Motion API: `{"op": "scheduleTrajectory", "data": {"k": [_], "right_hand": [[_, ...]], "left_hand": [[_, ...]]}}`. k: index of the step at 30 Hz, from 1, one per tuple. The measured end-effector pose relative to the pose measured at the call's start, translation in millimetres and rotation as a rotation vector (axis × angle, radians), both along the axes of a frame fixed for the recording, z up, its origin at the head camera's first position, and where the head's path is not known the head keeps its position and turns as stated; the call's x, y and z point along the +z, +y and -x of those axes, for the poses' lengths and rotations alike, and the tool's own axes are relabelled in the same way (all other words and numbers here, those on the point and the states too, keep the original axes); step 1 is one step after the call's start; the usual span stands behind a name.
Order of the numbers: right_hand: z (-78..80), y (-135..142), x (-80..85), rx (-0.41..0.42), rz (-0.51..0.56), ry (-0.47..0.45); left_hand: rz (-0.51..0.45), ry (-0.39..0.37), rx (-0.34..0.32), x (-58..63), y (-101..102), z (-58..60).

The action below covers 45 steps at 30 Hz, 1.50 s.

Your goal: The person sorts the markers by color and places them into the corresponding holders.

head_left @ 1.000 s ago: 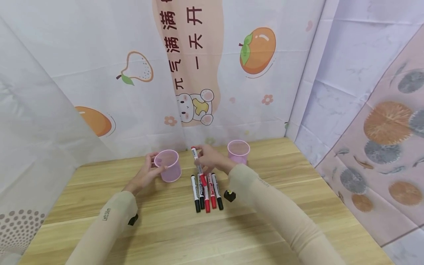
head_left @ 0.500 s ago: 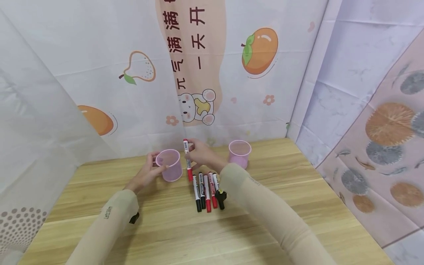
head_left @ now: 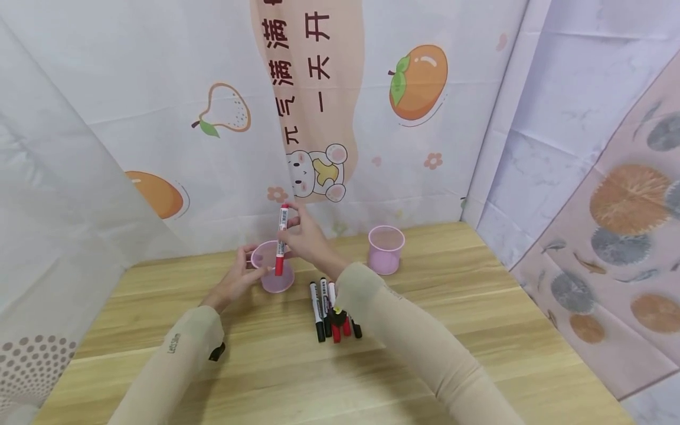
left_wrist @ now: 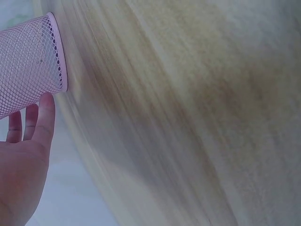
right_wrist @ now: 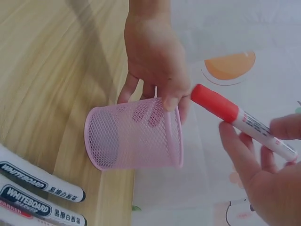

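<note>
Left hand (head_left: pixel 237 277): holds the left pen cup by its side, the thumb at the rim.
Left pen cup (head_left: pixel 276 284): pink mesh, its mouth up, apparently upright on the wooden tabletop (head_left: pixel 523 336).
Red-capped marker (head_left: pixel 282 239): raised beside the rim, red cap lowest; in the head view it crosses in front of the cup's mouth.
Long axis: steep, yet aslant to the cup's own axis in the right wrist view.
Cap to mouth: just beyond the rim on the left thumb's side there; whether it is squarely over the mouth I cannot tell, since depth reads poorly.
Right hand (head_left: pixel 308 236): pinches the marker between thumb and fingers, and is the hand that carries it; the left is nearer the cup.
Whiteboard markers (head_left: pixel 317 311): lie side by side to the cup's right, caps toward the person, partly covered by the right sleeve (head_left: pixel 414 330).
Right pen cup (head_left: pixel 386 257): pink mesh, upright, untouched, well apart.
</note>
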State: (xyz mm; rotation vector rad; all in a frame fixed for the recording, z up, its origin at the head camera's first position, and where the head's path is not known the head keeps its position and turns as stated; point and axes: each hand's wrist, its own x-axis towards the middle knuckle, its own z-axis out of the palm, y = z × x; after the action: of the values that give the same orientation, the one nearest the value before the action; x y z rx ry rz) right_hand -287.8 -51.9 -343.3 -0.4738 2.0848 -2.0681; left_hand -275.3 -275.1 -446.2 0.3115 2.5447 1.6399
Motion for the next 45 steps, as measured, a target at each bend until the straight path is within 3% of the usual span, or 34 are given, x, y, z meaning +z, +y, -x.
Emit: {"op": "scheduleTrajectory", "data": {"k": [8, 14, 22, 31, 39, 45], "right_hand": [[4.8, -14.2, -3.8, -0.019, 0.087, 0.145], [11.5, -30.8, -5.7, -0.053, 0.028, 0.259], [16.0, -37.7, -17.9, -0.05, -0.066, 0.354], [19.1, -42.7, -30.9, -0.005, -0.184, 0.379], [26.8, -42.9, -40.3, 0.004, -0.302, 0.389], [26.0, -47.8, -44.8, 0.019, -0.343, 0.362]], "left_hand": [[0.008, 0.026, -0.014, 1.0, -7.3, -1.7], [0.007, -0.017, -0.017, 8.5, -16.8, -8.2], [-0.007, -0.032, -0.006, 6.9, -18.6, -12.2], [-0.017, -0.017, -0.047, 3.7, -14.8, -7.6], [-0.036, -0.036, -0.045, -0.8, -4.9, 3.1], [-0.073, -0.034, -0.041, -0.4, -3.5, 2.3]]}}
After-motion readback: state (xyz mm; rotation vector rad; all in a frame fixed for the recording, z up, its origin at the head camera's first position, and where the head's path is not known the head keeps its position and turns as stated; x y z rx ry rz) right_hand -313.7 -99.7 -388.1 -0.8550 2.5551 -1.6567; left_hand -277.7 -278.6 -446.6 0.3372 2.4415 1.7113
